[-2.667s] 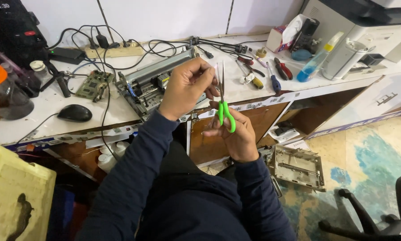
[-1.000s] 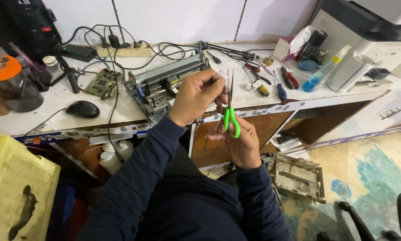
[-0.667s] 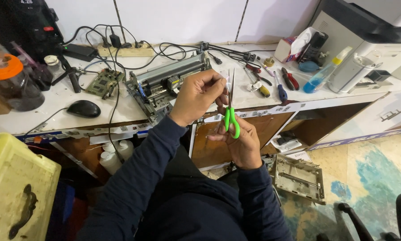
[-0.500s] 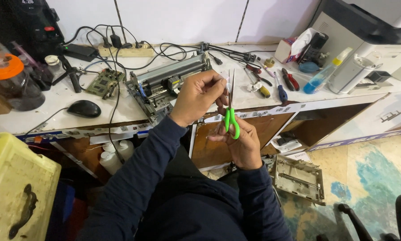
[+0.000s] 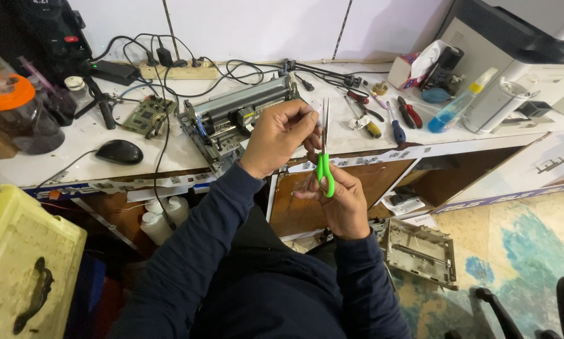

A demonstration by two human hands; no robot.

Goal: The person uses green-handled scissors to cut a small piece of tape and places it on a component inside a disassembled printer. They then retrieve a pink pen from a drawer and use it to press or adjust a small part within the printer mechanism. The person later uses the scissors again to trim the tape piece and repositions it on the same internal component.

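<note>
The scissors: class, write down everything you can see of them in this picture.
The scissors have bright green handles that look like plastic and narrow, grey metal blades. They stand nearly upright, tips up, the blades close together. The right hand grips the handles from below, fingers through the loops. The left hand pinches something too small to identify right beside the blades near their upper part. They are held in the air in front of the white workbench, touching nothing else.

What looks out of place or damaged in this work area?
A grey printer panel lies on the floor beside the bench, apart from any machine. On the white bench, an opened printer mechanism sits tilted among tangled black cables. Nothing looks spilled.
</note>
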